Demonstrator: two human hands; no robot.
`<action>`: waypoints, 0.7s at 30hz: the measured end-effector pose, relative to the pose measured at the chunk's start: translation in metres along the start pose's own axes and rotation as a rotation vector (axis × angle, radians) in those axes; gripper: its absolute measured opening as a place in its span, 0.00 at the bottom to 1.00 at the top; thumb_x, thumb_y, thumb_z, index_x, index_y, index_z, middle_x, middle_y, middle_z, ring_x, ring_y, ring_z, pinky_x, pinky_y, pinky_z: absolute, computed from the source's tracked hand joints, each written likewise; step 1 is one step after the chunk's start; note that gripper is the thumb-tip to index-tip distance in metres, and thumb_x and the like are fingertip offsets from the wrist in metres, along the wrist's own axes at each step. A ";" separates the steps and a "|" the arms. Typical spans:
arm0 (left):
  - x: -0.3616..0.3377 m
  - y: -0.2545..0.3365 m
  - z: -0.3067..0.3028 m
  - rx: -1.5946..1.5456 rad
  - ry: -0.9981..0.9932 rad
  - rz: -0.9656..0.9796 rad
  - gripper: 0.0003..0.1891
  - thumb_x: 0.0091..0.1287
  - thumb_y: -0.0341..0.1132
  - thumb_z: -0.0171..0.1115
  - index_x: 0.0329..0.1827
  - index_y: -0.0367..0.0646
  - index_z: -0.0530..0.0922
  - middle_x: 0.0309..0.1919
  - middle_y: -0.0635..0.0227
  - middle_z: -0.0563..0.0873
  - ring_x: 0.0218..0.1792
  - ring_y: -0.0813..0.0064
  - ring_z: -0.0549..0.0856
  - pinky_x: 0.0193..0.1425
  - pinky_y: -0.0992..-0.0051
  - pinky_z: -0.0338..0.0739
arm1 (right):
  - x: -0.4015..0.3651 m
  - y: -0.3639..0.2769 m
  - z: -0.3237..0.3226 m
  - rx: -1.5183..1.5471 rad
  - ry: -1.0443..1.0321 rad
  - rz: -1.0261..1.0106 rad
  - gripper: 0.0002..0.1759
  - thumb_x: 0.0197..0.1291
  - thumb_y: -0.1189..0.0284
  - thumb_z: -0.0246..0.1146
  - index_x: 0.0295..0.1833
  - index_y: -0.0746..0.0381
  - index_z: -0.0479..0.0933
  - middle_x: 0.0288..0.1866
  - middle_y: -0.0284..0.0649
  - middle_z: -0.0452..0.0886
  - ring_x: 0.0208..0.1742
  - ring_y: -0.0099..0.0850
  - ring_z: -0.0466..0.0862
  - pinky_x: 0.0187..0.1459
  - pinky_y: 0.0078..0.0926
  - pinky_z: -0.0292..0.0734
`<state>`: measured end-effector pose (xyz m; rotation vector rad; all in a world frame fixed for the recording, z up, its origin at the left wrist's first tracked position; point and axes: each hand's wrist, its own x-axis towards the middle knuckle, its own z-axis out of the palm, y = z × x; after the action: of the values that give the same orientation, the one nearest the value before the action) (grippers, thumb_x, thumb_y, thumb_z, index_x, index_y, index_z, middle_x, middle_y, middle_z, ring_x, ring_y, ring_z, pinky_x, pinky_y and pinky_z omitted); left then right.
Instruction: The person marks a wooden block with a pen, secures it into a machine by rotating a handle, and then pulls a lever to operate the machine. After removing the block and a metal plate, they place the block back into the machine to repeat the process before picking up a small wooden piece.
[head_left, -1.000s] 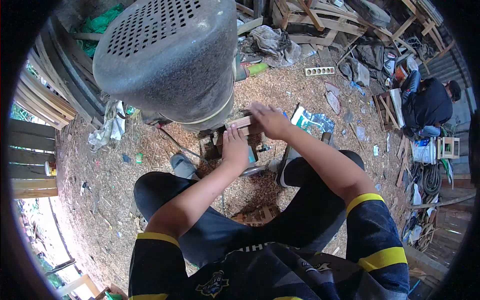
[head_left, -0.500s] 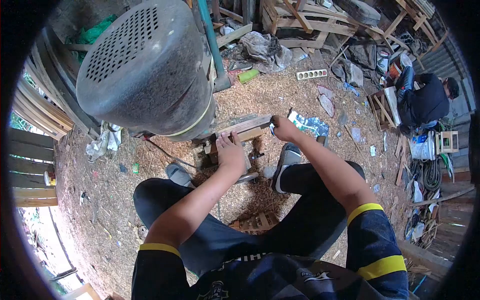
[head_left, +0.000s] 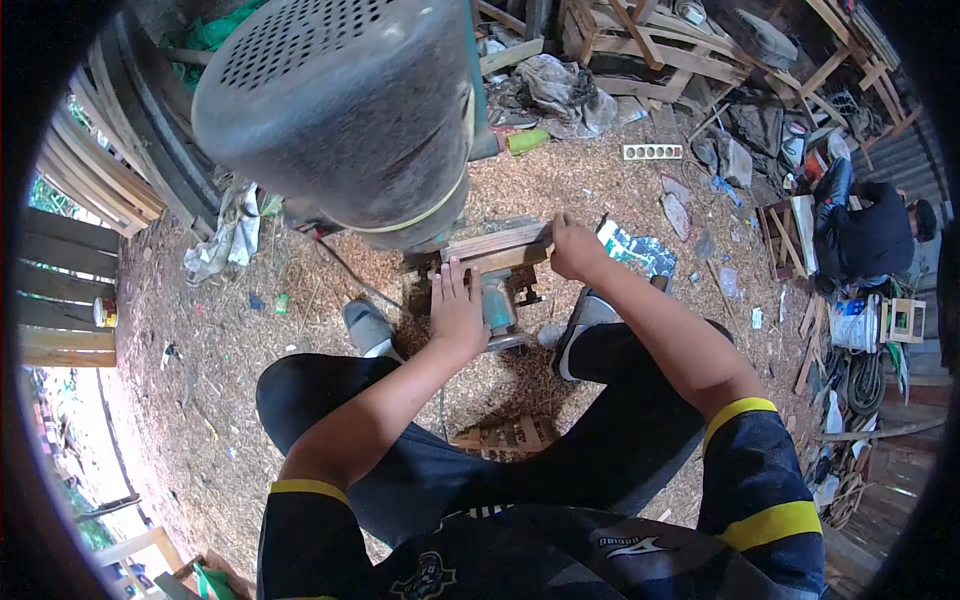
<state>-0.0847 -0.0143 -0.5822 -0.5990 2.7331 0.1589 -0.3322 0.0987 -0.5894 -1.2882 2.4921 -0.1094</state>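
Observation:
A short length of wood lies beside the drum-shaped housing of a large dusty machine with a perforated top. The wood's left end is close under the housing. My left hand lies with fingers stretched out against the wood's near side, above a green metal base. My right hand is closed around the right end of the wood, its fingertips partly hidden. A second, lighter strip of wood shows along the near edge. Whatever part of the machine meets the wood is hidden by the housing.
Wood shavings cover the ground. Curved boards lean at the left. A power strip and scrap lie ahead. Another person sits bent over at the right, near a small wooden frame. My sandalled feet flank the base.
The view has shifted, so the surroundings appear further right. Both hands and the wood have moved left relative to the machine. My left fingers lie flatter and straighter.

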 end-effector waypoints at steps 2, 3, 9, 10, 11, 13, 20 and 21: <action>-0.010 0.001 -0.006 0.018 -0.096 -0.069 0.58 0.68 0.55 0.71 0.90 0.30 0.48 0.87 0.26 0.45 0.88 0.31 0.48 0.91 0.45 0.42 | -0.007 -0.011 0.004 -0.126 0.108 -0.145 0.47 0.59 0.74 0.71 0.84 0.59 0.62 0.86 0.54 0.66 0.85 0.48 0.69 0.81 0.54 0.67; -0.011 -0.003 -0.006 0.004 -0.100 -0.089 0.58 0.68 0.55 0.71 0.89 0.29 0.48 0.87 0.27 0.45 0.88 0.32 0.48 0.92 0.45 0.42 | -0.013 -0.019 -0.005 -0.162 0.085 -0.267 0.49 0.60 0.74 0.70 0.87 0.55 0.59 0.89 0.51 0.62 0.88 0.48 0.64 0.84 0.56 0.62; -0.010 -0.032 0.009 -0.031 0.046 -0.111 0.59 0.66 0.55 0.73 0.89 0.29 0.50 0.90 0.41 0.49 0.90 0.46 0.51 0.92 0.47 0.44 | -0.013 -0.051 0.010 -0.187 0.022 -0.544 0.55 0.59 0.81 0.65 0.92 0.50 0.51 0.94 0.44 0.54 0.93 0.44 0.55 0.88 0.59 0.49; -0.011 -0.033 0.007 -0.033 0.041 -0.112 0.59 0.66 0.55 0.74 0.89 0.29 0.50 0.90 0.43 0.50 0.90 0.46 0.52 0.92 0.46 0.45 | -0.010 -0.055 0.013 -0.218 0.050 -0.552 0.54 0.61 0.78 0.67 0.92 0.51 0.51 0.94 0.44 0.54 0.93 0.42 0.54 0.89 0.57 0.49; -0.011 -0.032 0.005 -0.035 0.038 -0.112 0.59 0.66 0.55 0.74 0.89 0.29 0.51 0.90 0.44 0.50 0.90 0.47 0.53 0.92 0.46 0.45 | -0.007 -0.058 0.014 -0.249 0.079 -0.560 0.54 0.62 0.75 0.68 0.91 0.53 0.52 0.94 0.43 0.53 0.93 0.41 0.54 0.89 0.56 0.48; -0.010 -0.034 -0.002 -0.040 0.030 -0.110 0.58 0.66 0.54 0.73 0.89 0.30 0.50 0.90 0.45 0.51 0.90 0.48 0.53 0.92 0.46 0.46 | -0.003 -0.061 0.021 -0.295 0.098 -0.619 0.55 0.61 0.74 0.70 0.91 0.57 0.50 0.94 0.43 0.52 0.93 0.40 0.53 0.89 0.56 0.48; 0.003 -0.051 0.001 -0.169 0.046 -0.072 0.53 0.70 0.45 0.70 0.90 0.31 0.48 0.89 0.48 0.57 0.88 0.50 0.59 0.91 0.47 0.52 | -0.003 -0.072 0.035 -0.401 0.014 -0.673 0.64 0.58 0.67 0.77 0.92 0.64 0.44 0.95 0.45 0.48 0.94 0.43 0.50 0.89 0.57 0.48; 0.005 -0.055 0.004 -0.159 0.032 -0.069 0.53 0.70 0.44 0.70 0.90 0.31 0.48 0.90 0.48 0.57 0.89 0.50 0.59 0.91 0.47 0.52 | -0.002 -0.074 0.034 -0.406 0.007 -0.676 0.64 0.57 0.67 0.77 0.92 0.64 0.43 0.95 0.45 0.48 0.94 0.44 0.50 0.89 0.57 0.49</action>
<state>-0.0647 -0.0649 -0.5897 -0.7445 2.7436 0.3551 -0.2624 0.0599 -0.6053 -2.2514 2.0344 0.2485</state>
